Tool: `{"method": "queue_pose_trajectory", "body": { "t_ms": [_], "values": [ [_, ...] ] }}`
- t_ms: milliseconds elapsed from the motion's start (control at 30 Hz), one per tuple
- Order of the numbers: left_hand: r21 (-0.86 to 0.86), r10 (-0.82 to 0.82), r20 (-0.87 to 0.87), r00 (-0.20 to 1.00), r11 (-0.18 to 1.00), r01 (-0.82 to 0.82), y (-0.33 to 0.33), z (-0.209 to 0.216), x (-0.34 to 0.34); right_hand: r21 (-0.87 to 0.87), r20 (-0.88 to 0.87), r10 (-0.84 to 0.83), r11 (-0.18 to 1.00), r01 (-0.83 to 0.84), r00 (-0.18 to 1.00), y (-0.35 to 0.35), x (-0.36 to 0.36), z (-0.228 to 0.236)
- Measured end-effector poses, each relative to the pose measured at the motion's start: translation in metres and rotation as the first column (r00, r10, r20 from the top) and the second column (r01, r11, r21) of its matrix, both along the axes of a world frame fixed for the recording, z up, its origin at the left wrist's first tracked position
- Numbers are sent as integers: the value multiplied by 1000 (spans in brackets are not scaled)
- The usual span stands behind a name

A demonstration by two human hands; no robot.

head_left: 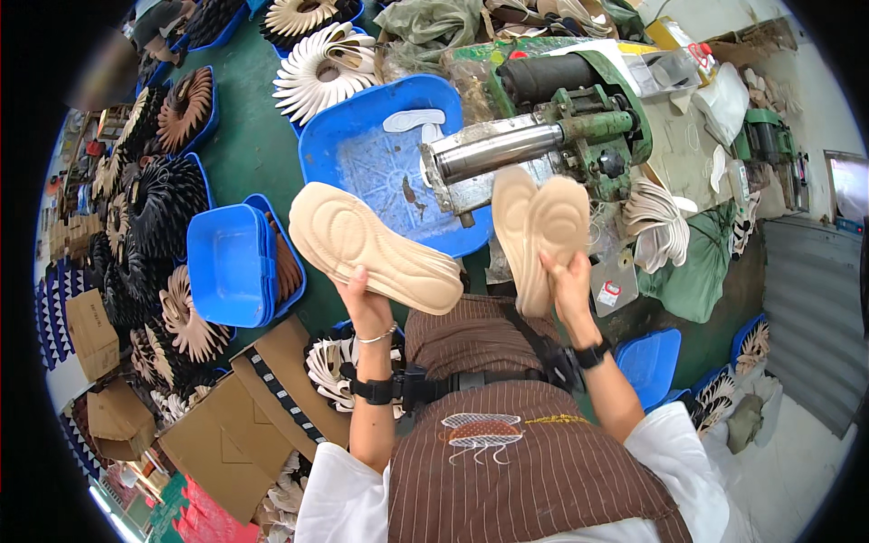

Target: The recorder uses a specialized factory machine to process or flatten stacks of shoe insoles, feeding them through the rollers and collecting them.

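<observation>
My left hand (pixel 367 309) is closed around the heel-side edge of a stack of beige insoles (pixel 362 237), several layers thick, tilted with its stitched faces up. In my right hand (pixel 570 286) are more beige insoles (pixel 557 217), gripped between thumb and fingers; at least two show, fanned slightly apart. They are just in front of the metal roller (pixel 498 149) of a green machine (pixel 593 127). A large blue tub (pixel 312 136) stands beyond my left hand, with a few pale insoles (pixel 414 119) lying in it.
Nested blue bins (pixel 226 262) stand at the left, near fanned piles of black insoles (pixel 167 204). White insoles (pixel 656 222) are bundled right of the machine, beside a green sack (pixel 692 267). Cardboard (pixel 235 434) lies at the lower left. Another blue bin (pixel 649 362) is at the right.
</observation>
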State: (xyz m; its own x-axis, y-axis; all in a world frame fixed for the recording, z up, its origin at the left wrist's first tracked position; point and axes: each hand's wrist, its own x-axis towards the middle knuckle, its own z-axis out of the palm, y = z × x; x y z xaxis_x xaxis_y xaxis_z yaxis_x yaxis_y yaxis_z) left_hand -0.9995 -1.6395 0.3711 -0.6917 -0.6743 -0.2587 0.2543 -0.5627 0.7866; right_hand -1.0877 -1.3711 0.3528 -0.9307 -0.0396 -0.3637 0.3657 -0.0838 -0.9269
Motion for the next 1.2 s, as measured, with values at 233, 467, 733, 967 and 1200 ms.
{"method": "queue_pose_trajectory", "body": {
  "t_ms": [233, 467, 733, 967, 1200],
  "values": [
    [54, -44, -27, 999, 998, 46, -7, -2, 12, 263, -128, 182, 954, -144, 975, -28, -31, 48],
    [55, -110, -41, 993, 992, 112, 4, 1, 8, 172, -230, 287, 953, -251, 930, -27, -34, -5],
    [24, -165, -21, 986, 986, 165, 12, 6, 13, -317, 120, 296, 916, -246, 948, -30, -21, 35],
    [-76, -263, 24, 964, 962, 264, 24, 5, 3, -224, 162, 369, 917, -330, 915, -66, -64, 61],
    [-171, -197, 78, 977, 963, 208, 44, 16, -22, 453, -250, 586, 774, -442, 771, -95, -9, 102]
  ]
}}
